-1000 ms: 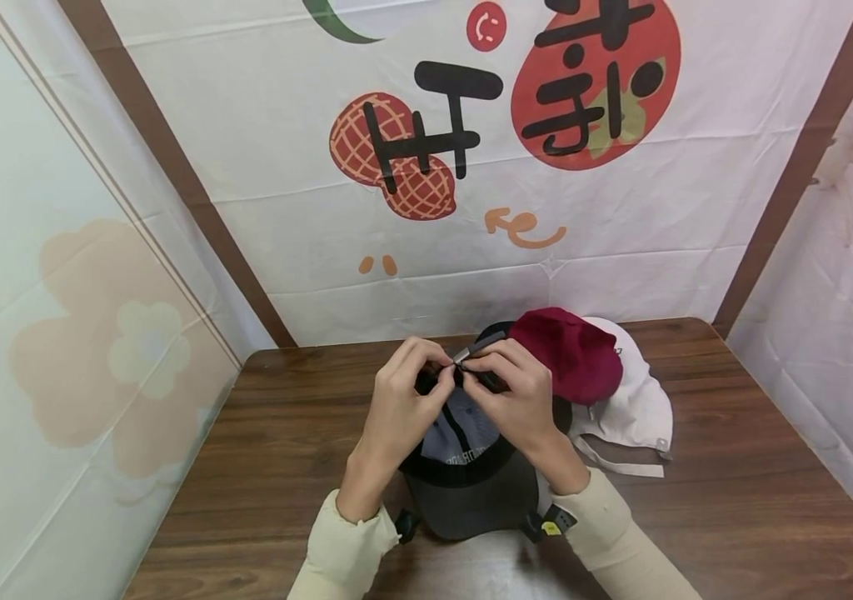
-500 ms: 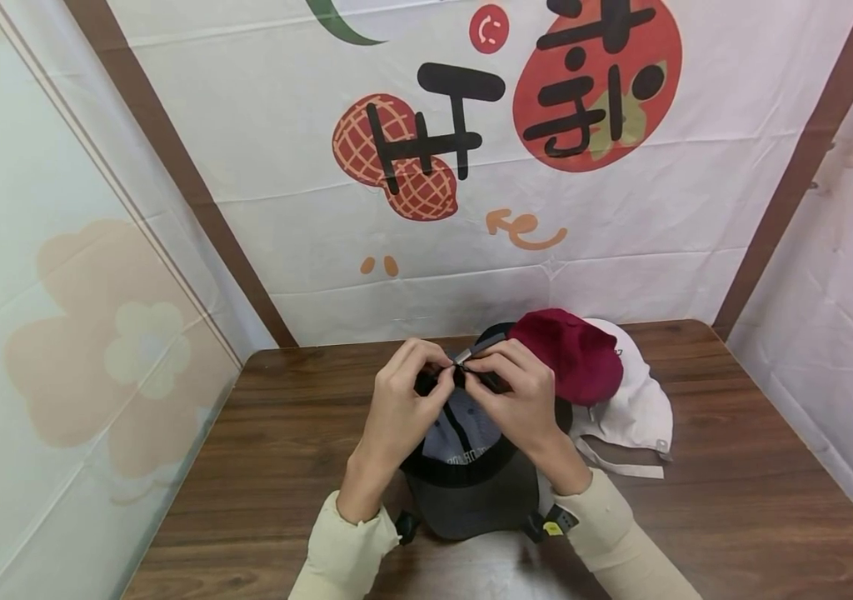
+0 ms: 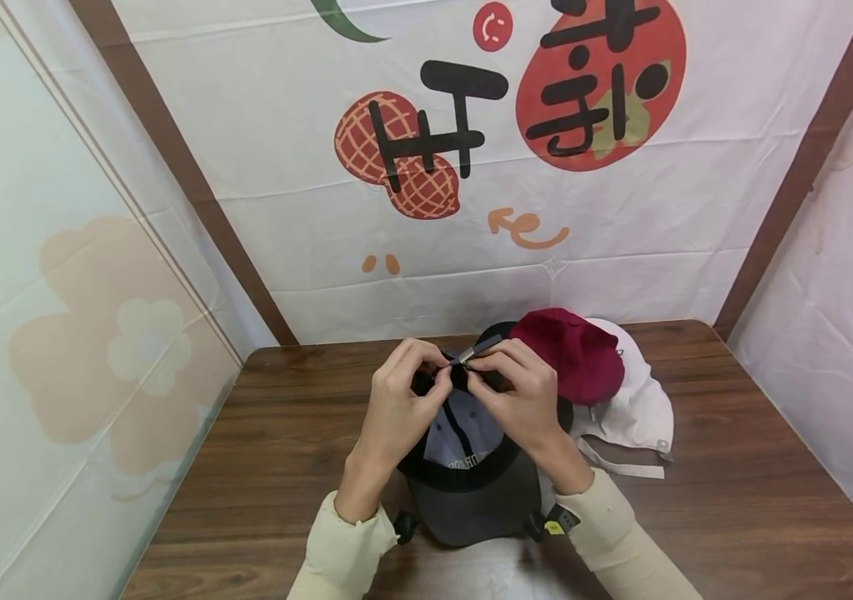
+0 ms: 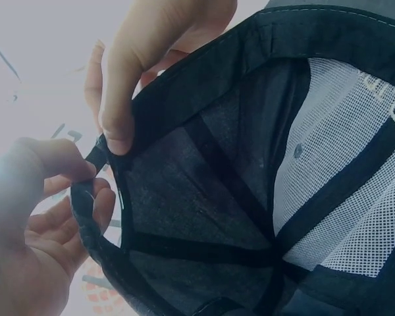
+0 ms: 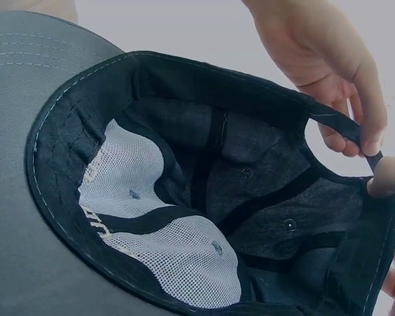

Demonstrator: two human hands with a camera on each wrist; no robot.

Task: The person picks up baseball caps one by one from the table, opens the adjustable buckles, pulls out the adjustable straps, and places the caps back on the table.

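A dark grey baseball cap (image 3: 475, 508) sits inside up, its brim towards me and its white mesh lining (image 5: 184, 257) showing. At its back runs an adjuster strap (image 4: 85, 217) with a small shiny buckle (image 3: 466, 356) and a grey strap end (image 3: 488, 342) sticking out. My left hand (image 3: 400, 396) pinches the strap on the left with thumb and forefinger. Close beside it, my right hand (image 3: 520, 392) pinches the band near the buckle. Both sets of fingertips partly hide the fastening.
A maroon cap (image 3: 572, 358) and a white cap (image 3: 636, 408) with a loose strap lie to the right. Part of a black cap (image 3: 494, 328) shows behind my right hand. Beneath everything is a brown wooden table (image 3: 284, 433), with a printed cloth (image 3: 306, 233) behind it.
My hands have drawn very slightly apart at the strap, and the strap end has shifted a little left. The brim has dropped slightly towards me. Both hands keep their pinch.
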